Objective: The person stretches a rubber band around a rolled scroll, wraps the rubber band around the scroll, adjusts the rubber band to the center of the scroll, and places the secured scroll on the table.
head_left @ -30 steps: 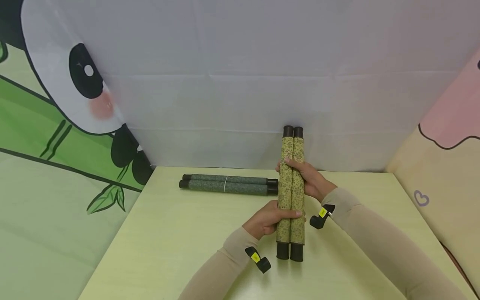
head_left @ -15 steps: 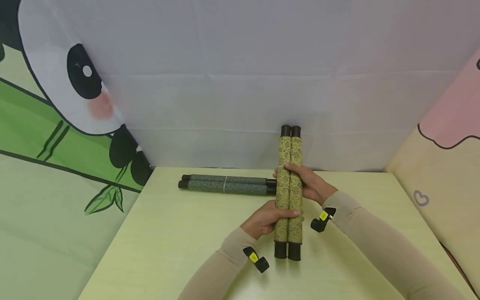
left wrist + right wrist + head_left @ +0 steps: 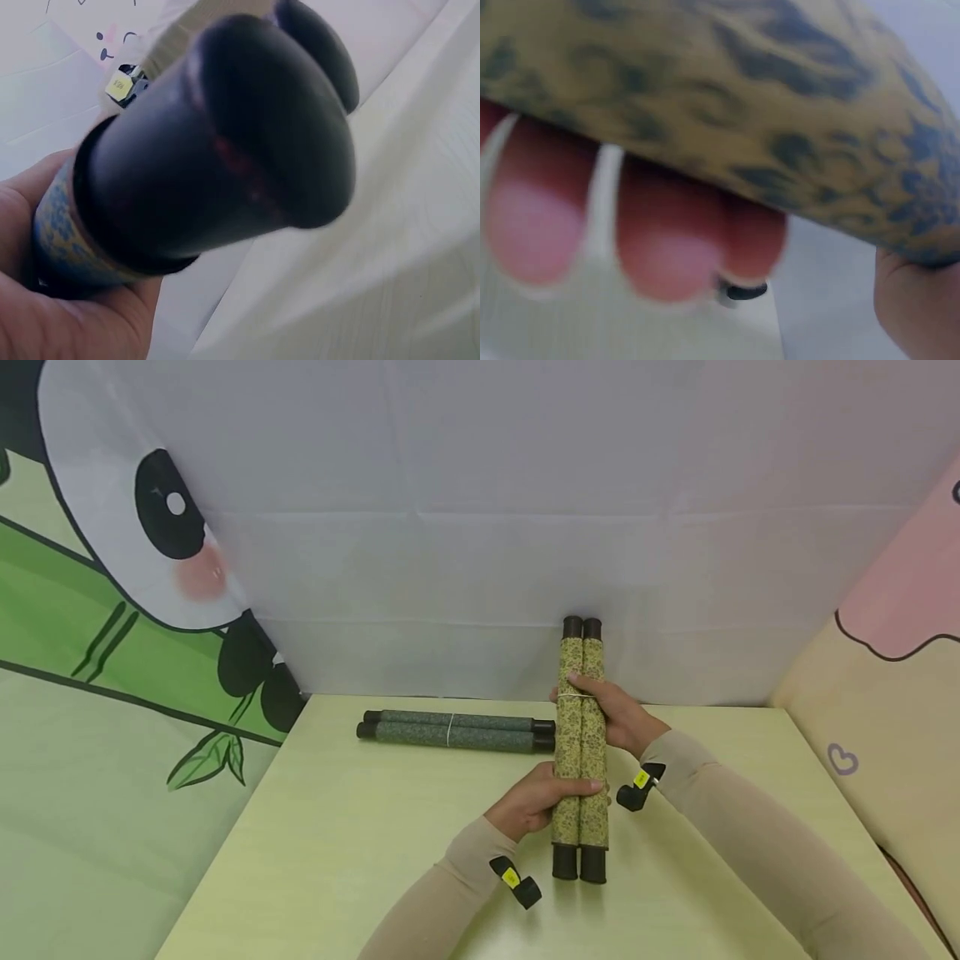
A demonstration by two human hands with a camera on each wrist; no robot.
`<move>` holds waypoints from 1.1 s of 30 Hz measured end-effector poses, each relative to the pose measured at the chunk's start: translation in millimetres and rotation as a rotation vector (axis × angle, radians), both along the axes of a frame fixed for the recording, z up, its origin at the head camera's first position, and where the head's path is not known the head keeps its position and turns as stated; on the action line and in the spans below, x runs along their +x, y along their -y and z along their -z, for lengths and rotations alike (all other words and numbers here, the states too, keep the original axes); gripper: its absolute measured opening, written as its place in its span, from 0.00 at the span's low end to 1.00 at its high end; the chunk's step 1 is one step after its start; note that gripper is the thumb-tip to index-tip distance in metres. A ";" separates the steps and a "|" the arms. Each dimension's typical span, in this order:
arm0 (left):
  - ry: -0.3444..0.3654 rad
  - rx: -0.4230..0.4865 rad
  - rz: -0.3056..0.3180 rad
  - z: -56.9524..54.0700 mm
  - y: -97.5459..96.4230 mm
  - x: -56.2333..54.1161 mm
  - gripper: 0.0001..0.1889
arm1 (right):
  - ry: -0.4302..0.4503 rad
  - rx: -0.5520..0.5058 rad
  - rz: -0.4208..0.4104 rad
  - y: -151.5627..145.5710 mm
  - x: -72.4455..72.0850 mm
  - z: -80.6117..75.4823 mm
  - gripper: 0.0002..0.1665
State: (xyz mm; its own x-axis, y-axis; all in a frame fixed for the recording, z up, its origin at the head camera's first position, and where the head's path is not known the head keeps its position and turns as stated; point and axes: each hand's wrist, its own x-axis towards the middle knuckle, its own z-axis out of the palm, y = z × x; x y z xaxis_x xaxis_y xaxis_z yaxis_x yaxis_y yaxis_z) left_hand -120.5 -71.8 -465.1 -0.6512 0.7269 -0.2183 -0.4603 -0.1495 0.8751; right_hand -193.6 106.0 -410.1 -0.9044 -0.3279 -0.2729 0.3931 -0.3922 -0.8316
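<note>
Two yellow hanging scrolls [image 3: 570,743] with a dark floral pattern and dark rod ends stand side by side, nearly upright, in both hands in the head view. A thin white band [image 3: 576,696] runs across them. My left hand [image 3: 542,795] grips their lower part, thumb laid across the front. Higher up, my right hand [image 3: 621,714] holds them from the right, its thumb just above the band. A dark rod end [image 3: 225,135] fills the left wrist view. In the right wrist view, curled fingers [image 3: 671,232] show below the patterned scroll [image 3: 780,112].
Two green scrolls [image 3: 472,737] with dark ends, bound by a white band, lie across the back of the pale table [image 3: 360,827], left of the yellow pair. A grey-white cloth backdrop [image 3: 450,568] rises behind the table, with printed panels at both sides.
My right hand has shifted slightly up the yellow scrolls relative to the band, which now shows across both. My left hand keeps its grip. The green scrolls have not moved.
</note>
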 end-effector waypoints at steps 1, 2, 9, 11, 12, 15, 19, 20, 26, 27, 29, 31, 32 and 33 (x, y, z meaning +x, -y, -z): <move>-0.002 -0.001 -0.001 0.3 0.4 -0.5 0.15 | 0.002 0.000 0.004 1.6 1.5 1.6 0.33; -0.005 -0.004 -0.002 0.7 0.9 -0.9 0.15 | 0.001 0.003 0.009 3.2 3.3 2.8 0.32; -0.018 -0.014 -0.023 -0.9 2.0 -2.0 0.16 | -0.002 -0.023 -0.004 7.4 11.7 8.4 0.30; -0.020 -0.015 -0.023 -1.2 2.2 -2.1 0.17 | 0.010 -0.021 -0.003 7.0 13.4 9.6 0.32; -0.019 -0.015 -0.021 -1.1 2.3 -2.1 0.17 | 0.017 -0.021 0.005 6.9 14.1 10.2 0.33; -0.019 -0.006 -0.014 -0.1 2.3 -1.9 0.16 | 0.025 -0.021 0.013 7.2 17.1 12.3 0.36; -0.045 0.008 -0.019 0.4 2.5 -3.0 0.15 | 0.027 -0.034 -0.001 10.6 22.8 15.6 0.37; -0.053 0.013 -0.021 0.3 2.9 -3.6 0.15 | 0.026 -0.041 -0.009 11.9 24.5 16.4 0.37; -0.067 0.012 -0.027 -1.1 6.0 -5.7 0.16 | 0.015 -0.069 -0.037 17.6 30.8 19.6 0.34; -0.064 0.010 -0.026 -1.1 6.4 -5.7 0.17 | 0.012 -0.064 -0.038 17.5 30.8 19.6 0.32; -0.060 0.010 -0.020 -0.5 7.2 -5.7 0.18 | 0.012 -0.056 -0.046 16.5 29.4 19.2 0.30; -0.061 0.011 -0.019 0.4 7.4 -5.5 0.19 | 0.022 -0.056 -0.051 14.1 25.8 18.1 0.30; -0.061 0.004 -0.019 0.8 7.5 -5.3 0.19 | 0.027 -0.053 -0.046 12.5 23.4 17.1 0.30; -0.060 -0.004 -0.018 1.4 7.4 -5.0 0.19 | 0.029 -0.053 -0.041 10.7 20.8 15.9 0.31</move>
State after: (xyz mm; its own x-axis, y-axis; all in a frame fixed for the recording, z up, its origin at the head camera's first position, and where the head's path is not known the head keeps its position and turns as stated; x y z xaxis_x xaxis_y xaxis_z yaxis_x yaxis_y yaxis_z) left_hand -125.6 -79.2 -466.5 -0.6761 0.7141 -0.1818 -0.4044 -0.1533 0.9016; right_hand -172.8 95.3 -426.1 -0.8818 -0.3795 -0.2801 0.4335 -0.4184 -0.7981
